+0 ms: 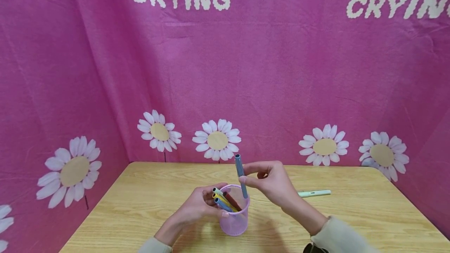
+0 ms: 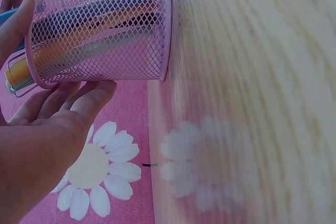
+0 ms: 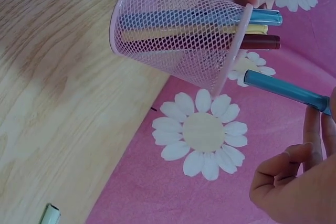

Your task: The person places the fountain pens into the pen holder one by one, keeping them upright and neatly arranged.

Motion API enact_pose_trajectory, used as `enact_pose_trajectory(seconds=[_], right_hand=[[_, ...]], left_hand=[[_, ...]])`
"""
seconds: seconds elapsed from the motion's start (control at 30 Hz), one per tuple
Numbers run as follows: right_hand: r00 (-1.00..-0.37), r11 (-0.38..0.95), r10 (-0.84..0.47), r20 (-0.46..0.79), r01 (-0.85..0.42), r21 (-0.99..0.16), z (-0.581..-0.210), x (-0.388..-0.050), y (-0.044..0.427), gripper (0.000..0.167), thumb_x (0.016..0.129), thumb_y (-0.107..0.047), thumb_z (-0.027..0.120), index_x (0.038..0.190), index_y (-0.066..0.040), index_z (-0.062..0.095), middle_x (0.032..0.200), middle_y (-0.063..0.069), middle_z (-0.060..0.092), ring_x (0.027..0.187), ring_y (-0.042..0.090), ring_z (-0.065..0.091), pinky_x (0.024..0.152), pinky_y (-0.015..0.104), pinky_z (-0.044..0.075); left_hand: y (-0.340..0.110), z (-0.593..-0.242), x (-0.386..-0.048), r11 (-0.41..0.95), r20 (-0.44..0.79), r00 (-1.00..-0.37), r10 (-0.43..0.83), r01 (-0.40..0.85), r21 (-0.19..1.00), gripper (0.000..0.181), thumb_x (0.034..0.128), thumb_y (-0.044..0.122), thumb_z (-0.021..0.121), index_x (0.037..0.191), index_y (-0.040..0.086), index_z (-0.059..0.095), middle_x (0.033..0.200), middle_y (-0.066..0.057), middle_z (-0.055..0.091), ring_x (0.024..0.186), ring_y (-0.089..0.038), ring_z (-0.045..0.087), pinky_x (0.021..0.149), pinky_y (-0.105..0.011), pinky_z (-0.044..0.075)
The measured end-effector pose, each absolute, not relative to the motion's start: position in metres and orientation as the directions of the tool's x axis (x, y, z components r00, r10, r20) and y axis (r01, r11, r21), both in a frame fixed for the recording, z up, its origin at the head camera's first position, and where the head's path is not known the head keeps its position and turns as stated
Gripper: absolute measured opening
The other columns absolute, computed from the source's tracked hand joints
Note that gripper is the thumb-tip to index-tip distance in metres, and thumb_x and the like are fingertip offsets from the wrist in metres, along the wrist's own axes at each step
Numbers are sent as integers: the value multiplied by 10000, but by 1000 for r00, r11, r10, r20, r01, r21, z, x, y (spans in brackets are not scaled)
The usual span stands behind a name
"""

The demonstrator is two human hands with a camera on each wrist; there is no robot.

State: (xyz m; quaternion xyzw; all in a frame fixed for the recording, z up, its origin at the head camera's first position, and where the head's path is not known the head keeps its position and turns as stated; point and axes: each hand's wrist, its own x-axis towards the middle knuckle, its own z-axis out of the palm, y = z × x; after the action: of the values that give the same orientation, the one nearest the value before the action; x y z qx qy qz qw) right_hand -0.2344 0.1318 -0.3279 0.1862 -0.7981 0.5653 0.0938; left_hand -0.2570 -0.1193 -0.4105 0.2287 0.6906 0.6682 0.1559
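Note:
A pink mesh pen cup (image 1: 234,225) stands upright on the table, and my left hand (image 1: 197,205) grips its side, thumb by the rim. Inside it lean several pens: a dark red one (image 3: 261,41), a yellow one (image 3: 256,29), a blue one (image 3: 269,17) and a pale green one (image 1: 215,190). Between thumb and fingers my right hand (image 1: 275,184) pinches another pen, a teal-blue one (image 1: 240,168). This pen is nearly upright at the cup's right rim. In the right wrist view its lower end (image 3: 252,78) is just outside the cup's mouth.
On the wooden table (image 1: 147,190), right of the cup and behind the right forearm, lies a pale green pen (image 1: 318,193). A pink cloth (image 1: 267,69) with white daisies hangs behind the table and along its sides. A small dark object (image 1: 313,248) shows beside the right sleeve.

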Motion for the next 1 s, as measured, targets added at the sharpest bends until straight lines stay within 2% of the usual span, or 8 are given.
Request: enact_pose_trajectory(seconds=[0.2,0.5,0.73,1.0], right_hand=[[-919,284,-171,355,-391,-876,-334,-239,126,173,847,-143,898,1011,-107,854,937,8,799,739,183,536,619,261,393],[-929,261,-155,337,-368,-893,-343,-245,122,173,850,-138,893,1008,-82,848,964,21,802,951,207,649,760,287,452],[-937,259,-150,317,-347,-901,-349,-248,121,169,855,-149,893,1000,-77,845,954,27,798,854,176,580,713,285,422],[-943,252,-147,298,-327,-911,-356,-250,120,174,853,-140,893,1001,-64,842,962,43,796,768,153,541,646,266,405]], left_hand=[[-119,-412,-257,-1,100,-840,534,118,993,738,839,6,869,1500,-33,543,1242,-150,725,1075,-231,680,942,-302,551],[-119,-411,-257,3,93,-845,527,111,994,747,837,7,873,1506,-21,542,1247,-142,723,1085,-234,675,947,-307,549],[-120,-412,-258,-10,100,-841,532,111,994,767,830,8,867,1507,-63,515,1290,-187,704,1122,-251,683,979,-327,545],[-121,-412,-258,-6,92,-841,534,106,994,763,837,14,867,1511,-57,516,1260,-153,721,1109,-238,681,969,-316,545]])
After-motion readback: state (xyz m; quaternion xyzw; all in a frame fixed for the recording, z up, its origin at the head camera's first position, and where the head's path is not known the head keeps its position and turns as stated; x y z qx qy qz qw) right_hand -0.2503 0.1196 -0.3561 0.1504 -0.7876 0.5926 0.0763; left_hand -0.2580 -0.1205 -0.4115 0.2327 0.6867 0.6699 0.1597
